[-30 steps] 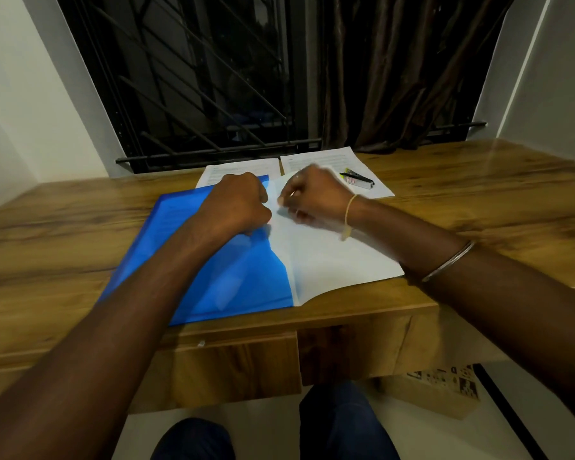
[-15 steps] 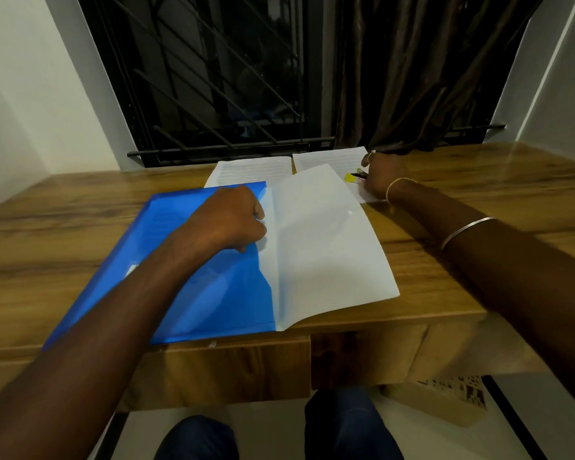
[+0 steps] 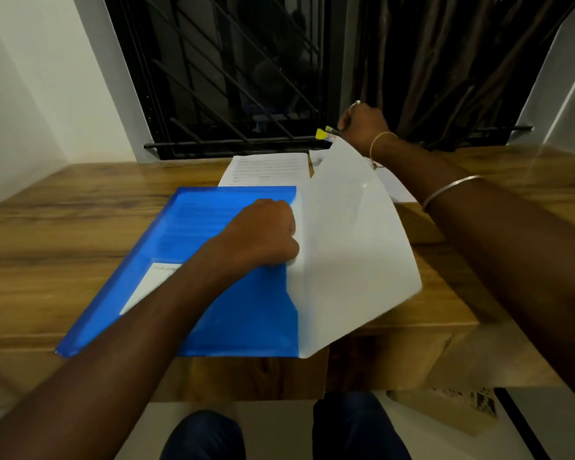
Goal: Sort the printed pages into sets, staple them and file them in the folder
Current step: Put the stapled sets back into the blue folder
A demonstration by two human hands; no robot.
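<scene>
1. Left hand [image 3: 263, 237]: it rests on the blue folder [image 3: 213, 210], fingers curled under, knuckles up, at the left edge of the white page set [image 3: 352, 247]. The fingertips are hidden, so I cannot tell whether I pinch that edge or only press on it.
2. Right hand [image 3: 362, 127]: raised near the window grille, well apart from the desk [image 3: 63, 234], fingers wrapped round a small yellow-ended tool that I take to be the stapler [image 3: 326, 133].
3. Position of the page set: its left edge is under my left hand and overlaps the folder's right side. The rest curls up and hangs past the desk front. The stapler is above its far corner, and I cannot tell whether they touch.
4. Handling, as judged: the paper is light, limp and easily creased, so hold it flat near the corner to be stapled. The plastic folder looks slick and may slide.
5. Other pages: a printed page [image 3: 266, 169] lies flat beyond the folder.
</scene>
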